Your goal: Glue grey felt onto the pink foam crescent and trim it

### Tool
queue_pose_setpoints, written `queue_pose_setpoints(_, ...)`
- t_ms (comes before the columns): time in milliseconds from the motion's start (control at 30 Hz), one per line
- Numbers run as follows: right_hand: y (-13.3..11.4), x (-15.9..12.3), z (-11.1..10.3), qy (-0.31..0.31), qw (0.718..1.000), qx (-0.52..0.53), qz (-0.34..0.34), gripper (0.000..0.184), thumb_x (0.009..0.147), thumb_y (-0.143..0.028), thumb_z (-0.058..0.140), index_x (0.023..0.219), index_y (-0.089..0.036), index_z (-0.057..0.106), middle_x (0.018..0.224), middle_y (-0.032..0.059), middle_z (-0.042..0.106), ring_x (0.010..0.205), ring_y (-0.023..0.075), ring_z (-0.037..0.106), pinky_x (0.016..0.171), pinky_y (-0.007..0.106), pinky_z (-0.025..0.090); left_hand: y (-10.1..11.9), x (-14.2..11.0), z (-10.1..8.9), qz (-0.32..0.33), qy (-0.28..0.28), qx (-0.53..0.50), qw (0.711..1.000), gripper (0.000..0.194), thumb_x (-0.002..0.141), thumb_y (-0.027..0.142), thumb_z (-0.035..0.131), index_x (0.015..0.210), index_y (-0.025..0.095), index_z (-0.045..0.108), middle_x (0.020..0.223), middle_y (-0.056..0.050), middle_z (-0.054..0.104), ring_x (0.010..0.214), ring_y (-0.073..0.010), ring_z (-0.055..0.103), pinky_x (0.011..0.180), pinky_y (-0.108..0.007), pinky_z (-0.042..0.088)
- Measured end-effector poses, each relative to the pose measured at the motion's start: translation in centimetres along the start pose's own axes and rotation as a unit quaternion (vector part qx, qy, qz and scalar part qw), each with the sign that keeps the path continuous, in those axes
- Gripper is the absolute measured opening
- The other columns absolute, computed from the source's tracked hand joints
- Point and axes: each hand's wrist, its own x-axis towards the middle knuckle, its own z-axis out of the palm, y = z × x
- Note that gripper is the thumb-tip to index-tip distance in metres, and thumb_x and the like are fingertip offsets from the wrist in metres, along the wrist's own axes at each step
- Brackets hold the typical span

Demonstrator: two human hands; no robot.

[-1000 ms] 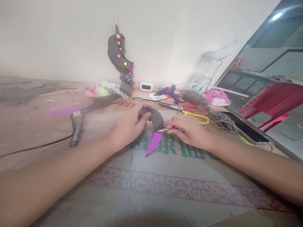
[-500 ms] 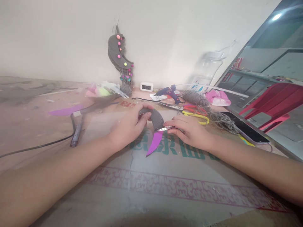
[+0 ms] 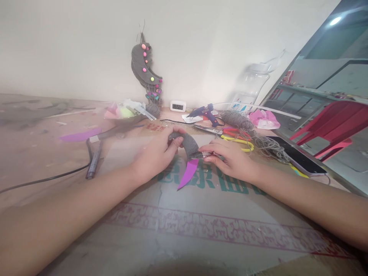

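Observation:
In the middle of the head view, my left hand [image 3: 169, 147] pinches the upper end of a curved crescent piece wrapped in grey yarn [image 3: 189, 145]. Its bare purple tip [image 3: 188, 174] points down toward the table, pale at the edge of the wrapping. My right hand [image 3: 222, 155] holds a small shiny metal tool [image 3: 204, 155] between thumb and fingers. The tool's end lies against the lower edge of the yarn, where grey meets purple; its exact kind is hard to make out. Both hands are closed, just above the printed board on the table.
Behind the hands lie a blue glue gun [image 3: 204, 112], yellow-handled pliers [image 3: 238, 143], grey yarn [image 3: 238, 119] and a phone [image 3: 297, 155]. A pen [image 3: 93, 165] and a purple cutout [image 3: 80, 135] lie left. A decorated crescent [image 3: 140, 63] leans against the wall beside a small clock [image 3: 178, 106].
The metal tool has turned slightly in my right hand, and its bright flat face no longer shows. The left hand and wrapped crescent stay almost in place.

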Motion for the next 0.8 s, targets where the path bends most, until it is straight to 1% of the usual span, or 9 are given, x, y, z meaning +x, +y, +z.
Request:
queue_pose_setpoints(167,0.21,-0.08,0.07,0.000,1.000,0.000,-0.007,0.021,0.092,-0.027,0.053,0.108,-0.016,0.062,0.085,0.0050,0.062,0.076,0.0144,0.057,0.068,0.026,0.042,-0.22,-0.03,0.03,0.013,0.003,0.033,0.999,0.026,0.091,0.035,0.044,0.112,0.024,0.053,0.082,-0.001,0.064,0.069,-0.0158,0.058,0.062,-0.028,0.044)
queue_pose_setpoints(333,0.22,0.05,0.01,0.005,1.000,-0.002,-0.012,0.020,0.093,-0.027,0.053,0.106,-0.016,0.062,0.084,0.0053,0.063,0.076,0.0145,0.058,0.067,0.025,0.043,-0.38,0.11,0.01,0.016,-0.007,0.028,0.999,0.025,0.092,0.035,0.042,0.112,0.025,0.051,0.081,-0.001,0.063,0.068,-0.0149,0.058,0.060,-0.027,0.043)
queue_pose_setpoints(600,-0.02,0.20,0.02,-0.010,1.000,0.010,0.001,0.021,0.092,-0.028,0.053,0.106,-0.016,0.063,0.084,0.0053,0.065,0.074,0.0138,0.059,0.066,0.024,0.042,-0.36,0.07,0.10,0.021,-0.016,0.013,1.000,0.025,0.093,0.035,0.042,0.113,0.023,0.050,0.082,-0.001,0.062,0.067,-0.0144,0.057,0.059,-0.027,0.041)
queue_pose_setpoints(800,0.13,0.06,0.06,-0.006,1.000,0.012,0.005,0.021,0.092,-0.029,0.054,0.106,-0.017,0.064,0.084,0.0055,0.066,0.075,0.0143,0.059,0.067,0.025,0.042,-0.21,0.08,0.03,0.022,-0.005,0.027,0.999,0.025,0.093,0.034,0.042,0.113,0.023,0.051,0.081,0.000,0.061,0.067,-0.0138,0.056,0.062,-0.027,0.041)
